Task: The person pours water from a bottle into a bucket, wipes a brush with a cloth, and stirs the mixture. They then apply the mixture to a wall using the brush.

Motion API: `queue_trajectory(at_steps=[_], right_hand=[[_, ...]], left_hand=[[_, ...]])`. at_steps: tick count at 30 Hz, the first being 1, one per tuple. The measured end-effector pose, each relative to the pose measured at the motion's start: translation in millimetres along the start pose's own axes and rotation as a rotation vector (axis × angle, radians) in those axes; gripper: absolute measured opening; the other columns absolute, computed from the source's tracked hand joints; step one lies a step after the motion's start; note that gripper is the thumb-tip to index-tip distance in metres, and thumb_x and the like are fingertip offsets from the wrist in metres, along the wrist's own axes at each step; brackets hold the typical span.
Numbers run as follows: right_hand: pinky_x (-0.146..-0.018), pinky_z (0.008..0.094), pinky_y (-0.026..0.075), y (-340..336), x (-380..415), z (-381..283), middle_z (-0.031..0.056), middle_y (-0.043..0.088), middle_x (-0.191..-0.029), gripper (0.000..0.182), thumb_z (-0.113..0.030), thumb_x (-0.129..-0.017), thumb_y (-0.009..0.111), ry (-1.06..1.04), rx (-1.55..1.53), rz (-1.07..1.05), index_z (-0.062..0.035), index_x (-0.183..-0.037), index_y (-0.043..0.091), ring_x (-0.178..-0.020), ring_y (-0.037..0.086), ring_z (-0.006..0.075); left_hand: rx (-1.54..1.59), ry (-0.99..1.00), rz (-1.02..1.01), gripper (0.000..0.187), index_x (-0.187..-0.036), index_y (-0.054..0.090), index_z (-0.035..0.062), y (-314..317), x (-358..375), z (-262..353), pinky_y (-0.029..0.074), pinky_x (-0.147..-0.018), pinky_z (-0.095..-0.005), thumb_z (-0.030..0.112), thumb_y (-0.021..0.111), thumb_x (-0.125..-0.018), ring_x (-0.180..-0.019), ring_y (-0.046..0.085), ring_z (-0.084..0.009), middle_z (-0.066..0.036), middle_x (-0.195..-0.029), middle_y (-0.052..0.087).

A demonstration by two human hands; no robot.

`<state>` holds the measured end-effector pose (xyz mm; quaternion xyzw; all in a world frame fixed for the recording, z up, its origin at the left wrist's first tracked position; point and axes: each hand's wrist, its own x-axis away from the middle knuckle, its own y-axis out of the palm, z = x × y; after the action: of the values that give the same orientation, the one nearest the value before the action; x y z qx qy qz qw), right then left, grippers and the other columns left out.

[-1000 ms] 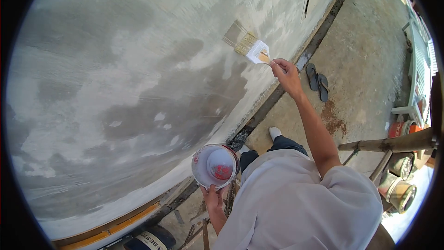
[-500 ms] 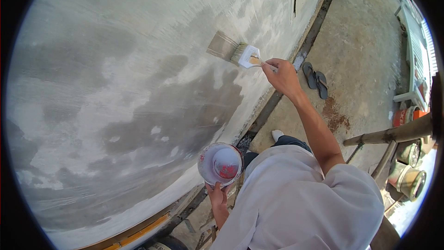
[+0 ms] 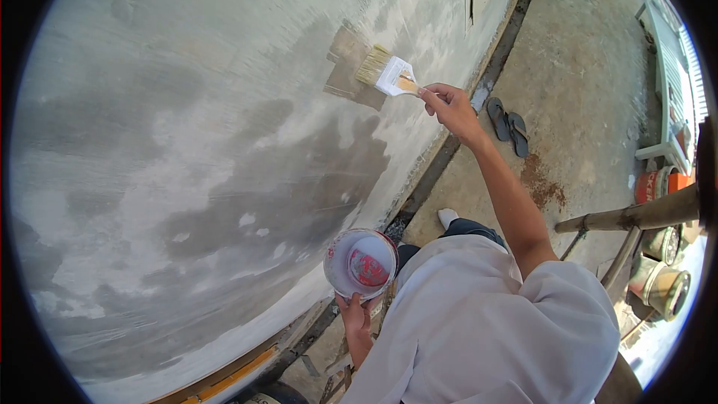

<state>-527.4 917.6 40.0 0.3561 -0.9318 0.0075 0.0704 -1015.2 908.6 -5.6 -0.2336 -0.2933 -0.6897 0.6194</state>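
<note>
My right hand (image 3: 451, 111) grips the handle of a wide paintbrush (image 3: 390, 75) with a white ferrule and pale bristles. The bristles lie over a fresh dark wet patch (image 3: 351, 84) on the grey plastered wall (image 3: 194, 120). Lower down, my left hand (image 3: 356, 316) is closed around the near side of a small round paint bucket (image 3: 336, 263), fingers at its outer wall. White smears coat the bucket's inside, and a red and white patch shows at its bottom.
Dark flip-flops (image 3: 508, 127) lie on the concrete floor (image 3: 576, 75) beyond a narrow gutter (image 3: 434, 176) along the wall's foot. At right are a wooden pole (image 3: 636, 215), a white bench (image 3: 664, 97) and dirty buckets (image 3: 666, 292). A yellow strip (image 3: 232, 378) runs at lower left.
My right hand has shifted slightly up and left with the brush. The dark wet patch on the wall has grown upward. The bucket has tilted and moved a little in my left hand.
</note>
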Motion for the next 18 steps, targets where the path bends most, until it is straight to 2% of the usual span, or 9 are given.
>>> queue_trajectory(at_steps=[2,5,8,11,14,17,18], right_hand=[[-0.057,0.0249,0.042,-8.4,-1.5,40.6,0.0027,0.063,-0.071,0.036,-0.031,-0.094,0.066,0.124,0.036,0.008,0.0031,-0.104,0.072,-0.064,0.054,0.0064],[-0.059,0.0298,0.047,-14.1,2.4,86.2,0.0094,0.068,-0.072,0.036,-0.031,-0.092,0.067,0.145,0.214,0.112,0.0034,-0.100,0.073,-0.065,0.062,0.0138],[-0.067,0.0360,0.052,-12.7,3.9,105.6,0.0190,0.071,-0.078,0.036,-0.031,-0.089,0.067,0.127,0.428,0.208,0.0033,-0.098,0.074,-0.071,0.070,0.0260],[-0.075,0.0392,0.054,-5.7,6.2,77.0,0.0244,0.072,-0.086,0.037,-0.031,-0.087,0.066,0.041,0.422,0.224,0.0033,-0.099,0.074,-0.078,0.072,0.0341],[-0.075,0.0383,0.054,-1.9,11.8,13.3,0.0242,0.072,-0.085,0.037,-0.030,-0.087,0.067,-0.028,0.386,0.214,0.0044,-0.098,0.074,-0.078,0.072,0.0330],[-0.068,0.0344,0.052,-9.2,17.8,-38.1,0.0185,0.073,-0.082,0.036,-0.029,-0.089,0.067,-0.213,0.362,0.220,0.0041,-0.101,0.073,-0.070,0.069,0.0248],[-0.065,0.0323,0.050,-10.9,21.6,-57.8,0.0153,0.072,-0.080,0.035,-0.029,-0.090,0.067,-0.210,0.279,0.193,0.0032,-0.102,0.073,-0.067,0.066,0.0206]], left_hand=[[-0.021,0.006,0.010,0.079,-0.154,0.018,0.0208,0.7,3.6,0.6,0.060,-0.089,-0.0571,-0.009,0.048,-0.087,-0.125,0.053,-0.0377,-0.010,-0.151,0.034],[-0.060,0.007,0.016,0.075,-0.153,0.021,0.0199,10.0,7.8,6.3,0.058,-0.092,-0.0593,-0.007,0.046,-0.088,-0.127,0.051,-0.0405,-0.012,-0.149,0.036],[-0.064,-0.012,0.014,0.074,-0.152,0.021,0.0195,13.9,11.4,11.0,0.057,-0.093,-0.0598,-0.007,0.046,-0.087,-0.127,0.051,-0.0407,-0.012,-0.149,0.036],[-0.053,-0.008,0.012,0.075,-0.153,0.021,0.0200,10.6,7.1,8.6,0.058,-0.092,-0.0590,-0.007,0.047,-0.088,-0.124,0.053,-0.0409,-0.012,-0.150,0.035],[-0.024,-0.001,-0.004,0.076,-0.155,0.018,0.0209,9.5,6.3,10.7,0.060,-0.089,-0.0568,-0.007,0.048,-0.090,-0.118,0.058,-0.0409,-0.011,-0.151,0.035],[-0.016,0.000,-0.017,0.075,-0.155,0.018,0.0208,12.3,8.8,9.8,0.060,-0.089,-0.0564,-0.007,0.047,-0.091,-0.119,0.058,-0.0410,-0.011,-0.151,0.035],[-0.017,-0.009,-0.011,0.076,-0.155,0.018,0.0208,12.7,7.7,10.3,0.060,-0.089,-0.0564,-0.007,0.047,-0.091,-0.119,0.057,-0.0410,-0.011,-0.151,0.034]])
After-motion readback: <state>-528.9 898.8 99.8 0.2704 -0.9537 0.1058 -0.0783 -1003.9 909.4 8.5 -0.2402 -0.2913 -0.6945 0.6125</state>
